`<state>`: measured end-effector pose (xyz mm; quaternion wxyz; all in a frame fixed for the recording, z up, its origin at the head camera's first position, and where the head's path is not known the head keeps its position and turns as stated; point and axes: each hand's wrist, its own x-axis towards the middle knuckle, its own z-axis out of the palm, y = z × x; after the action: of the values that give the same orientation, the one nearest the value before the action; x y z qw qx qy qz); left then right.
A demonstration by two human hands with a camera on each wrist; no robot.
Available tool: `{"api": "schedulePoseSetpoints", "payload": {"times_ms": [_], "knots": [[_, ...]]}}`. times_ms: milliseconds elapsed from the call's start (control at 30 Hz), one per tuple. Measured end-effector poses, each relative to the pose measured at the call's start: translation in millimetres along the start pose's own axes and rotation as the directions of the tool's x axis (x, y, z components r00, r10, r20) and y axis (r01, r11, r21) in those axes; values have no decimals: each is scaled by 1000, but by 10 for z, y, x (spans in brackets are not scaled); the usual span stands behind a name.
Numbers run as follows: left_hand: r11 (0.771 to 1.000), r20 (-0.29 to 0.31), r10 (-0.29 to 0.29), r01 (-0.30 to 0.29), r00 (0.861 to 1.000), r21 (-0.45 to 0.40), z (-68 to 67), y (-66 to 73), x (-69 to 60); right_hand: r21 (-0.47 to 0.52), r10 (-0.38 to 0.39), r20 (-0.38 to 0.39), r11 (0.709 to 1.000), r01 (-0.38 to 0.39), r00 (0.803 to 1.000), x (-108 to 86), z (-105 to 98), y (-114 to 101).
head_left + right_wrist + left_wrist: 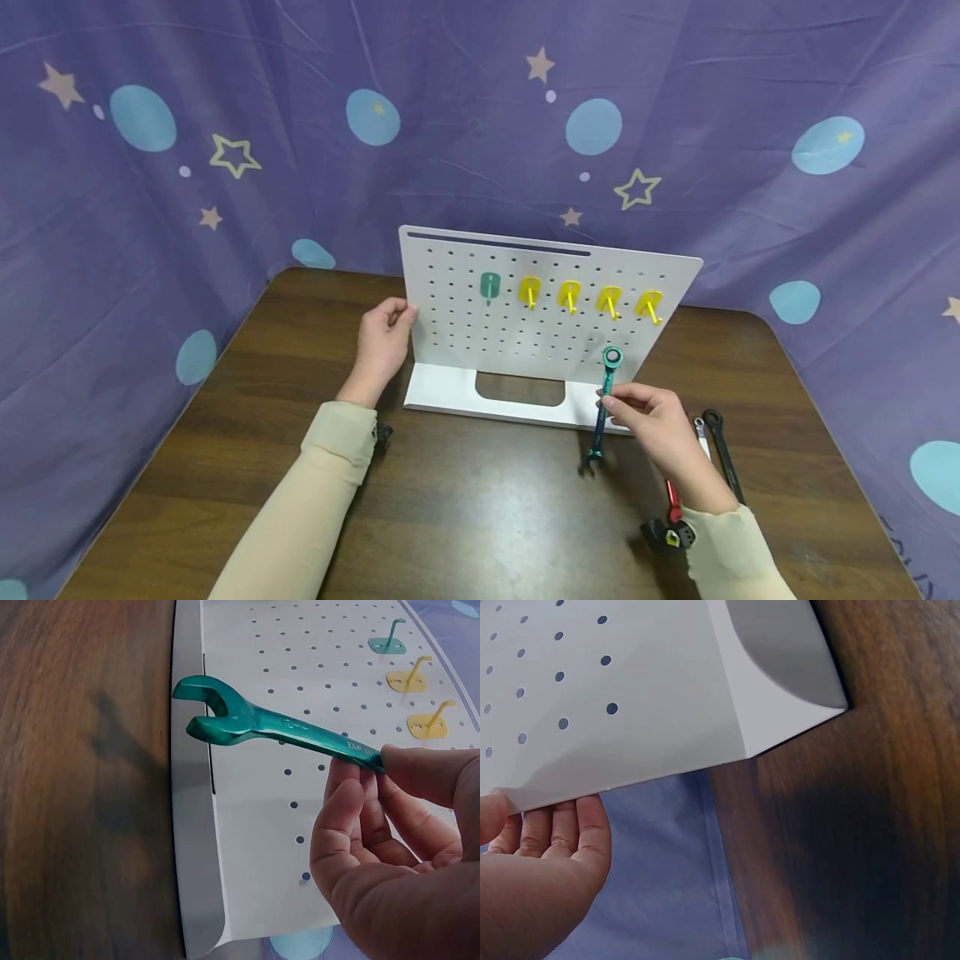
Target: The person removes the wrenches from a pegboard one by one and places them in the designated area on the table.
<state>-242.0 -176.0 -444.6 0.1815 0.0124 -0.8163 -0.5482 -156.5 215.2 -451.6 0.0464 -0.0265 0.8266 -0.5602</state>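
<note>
A green combination wrench point(608, 377) is pinched between the thumb and fingers of my right hand point(651, 421), in front of the pegboard's right half. Its ring end points up and its open-jawed end point(225, 712) points down toward the table. My left hand point(384, 337) grips the left edge of the white pegboard point(457, 325), thumb on the front and fingers behind, as the left wrist view shows. On the board hang one green hook point(490, 286) and several yellow hooks point(569, 296) in a row, all bare.
To the right of my right hand, a black ratchet wrench point(722, 450), a silver wrench point(701, 433) and a red tool point(673, 502) lie on the brown wooden table point(465, 500), partly hidden by the forearm. Behind the board hangs a purple curtain point(465, 183) with stars.
</note>
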Motion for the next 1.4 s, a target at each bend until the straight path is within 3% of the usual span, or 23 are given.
{"api": "schedulePoseSetpoints", "payload": {"times_ms": [600, 900, 1400], "knots": [[1000, 5, 9, -9, 1000, -9, -2, 0, 10, 15, 33, -17, 999, -33, 999, -130, -250, 192], [1000, 8, 4, -4, 1000, -8, -9, -2, 0, -67, 33, -52, 997, -36, 998, -140, -441, 243], [1000, 13, 0, 0, 1000, -2, -9, -4, 1, -36, 47, -88, 998, -51, 995, -231, -677, 350]]}}
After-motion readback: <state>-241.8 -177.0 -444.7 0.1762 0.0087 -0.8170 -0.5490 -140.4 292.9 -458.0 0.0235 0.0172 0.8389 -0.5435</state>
